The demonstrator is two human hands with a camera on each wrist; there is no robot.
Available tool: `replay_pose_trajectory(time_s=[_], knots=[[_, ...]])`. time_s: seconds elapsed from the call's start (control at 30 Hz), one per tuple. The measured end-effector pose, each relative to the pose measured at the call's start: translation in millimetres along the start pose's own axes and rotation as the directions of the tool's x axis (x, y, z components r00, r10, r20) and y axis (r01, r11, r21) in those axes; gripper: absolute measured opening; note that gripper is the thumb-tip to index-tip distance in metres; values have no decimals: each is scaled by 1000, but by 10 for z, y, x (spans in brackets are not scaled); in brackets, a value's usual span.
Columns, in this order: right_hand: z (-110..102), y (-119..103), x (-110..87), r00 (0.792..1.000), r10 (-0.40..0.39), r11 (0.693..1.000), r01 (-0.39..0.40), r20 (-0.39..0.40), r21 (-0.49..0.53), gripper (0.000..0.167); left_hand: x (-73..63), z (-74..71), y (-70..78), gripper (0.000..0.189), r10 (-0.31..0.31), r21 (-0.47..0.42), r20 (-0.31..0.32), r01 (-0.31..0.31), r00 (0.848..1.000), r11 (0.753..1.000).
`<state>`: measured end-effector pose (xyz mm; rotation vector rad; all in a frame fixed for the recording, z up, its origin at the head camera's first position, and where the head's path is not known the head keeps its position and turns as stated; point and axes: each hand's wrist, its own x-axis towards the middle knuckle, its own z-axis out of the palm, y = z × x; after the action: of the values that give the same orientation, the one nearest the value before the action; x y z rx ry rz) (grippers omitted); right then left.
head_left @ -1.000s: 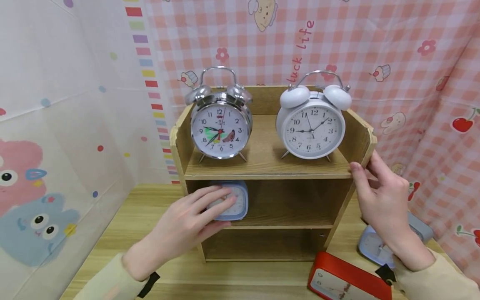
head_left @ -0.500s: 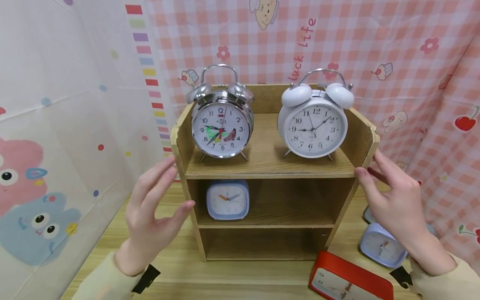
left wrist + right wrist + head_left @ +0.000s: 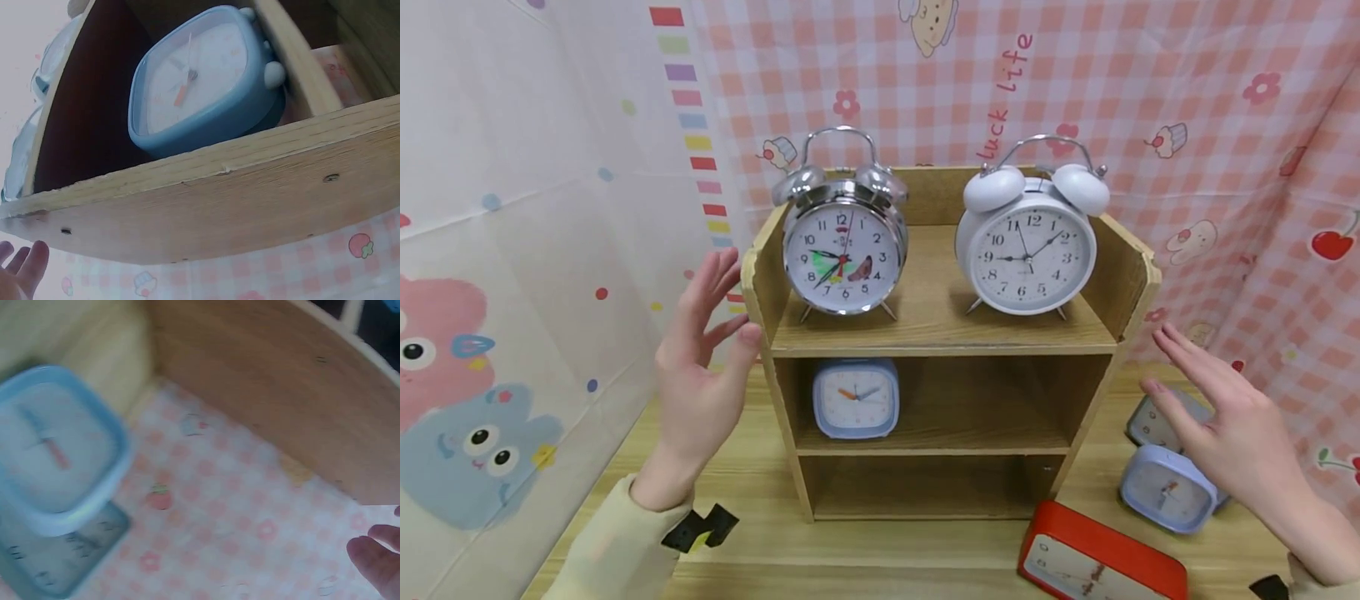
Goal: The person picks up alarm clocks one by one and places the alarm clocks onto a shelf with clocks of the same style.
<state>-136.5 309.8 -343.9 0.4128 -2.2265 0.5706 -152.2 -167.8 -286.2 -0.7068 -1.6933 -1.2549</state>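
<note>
My left hand is raised beside the left side panel of the wooden shelf, fingers extended and holding nothing. To the right of the shelf my right hand hovers with loose straight fingers, apart from the panel. A small blue alarm clock stands at the left of the middle compartment; the left wrist view shows its rounded blue case close up. On the top level stand a silver twin-bell clock at left and a white twin-bell clock at right.
A red rectangular clock lies on the wooden table in front of the shelf's right corner. Behind it are a lavender-blue clock and a grey clock, partly under my right hand. Patterned cloth hangs behind and at both sides.
My left hand has left the blue alarm clock in the middle compartment and moved left and up beside the shelf. My right hand has let go of the right panel and drawn away rightward.
</note>
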Motion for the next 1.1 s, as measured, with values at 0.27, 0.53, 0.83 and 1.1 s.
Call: replay_pose_trajectory(time_s=[0.27,0.53,0.83,1.1], knots=[[136,468,-321,965,-22,991,55,260,-121,62,85,32,-98,58,-86,31,50,85,995,996],[168,711,-544,879,49,976,59,474,-209,61,120,46,-166,49,-66,40,23,65,998,997],[155,922,-742,798,199,957,-33,568,-289,58,148,53,-197,39,-47,-6,6,47,999,999],[183,993,-787,768,273,934,-68,580,-350,49,146,77,-201,40,-38,-20,-5,38,999,999]])
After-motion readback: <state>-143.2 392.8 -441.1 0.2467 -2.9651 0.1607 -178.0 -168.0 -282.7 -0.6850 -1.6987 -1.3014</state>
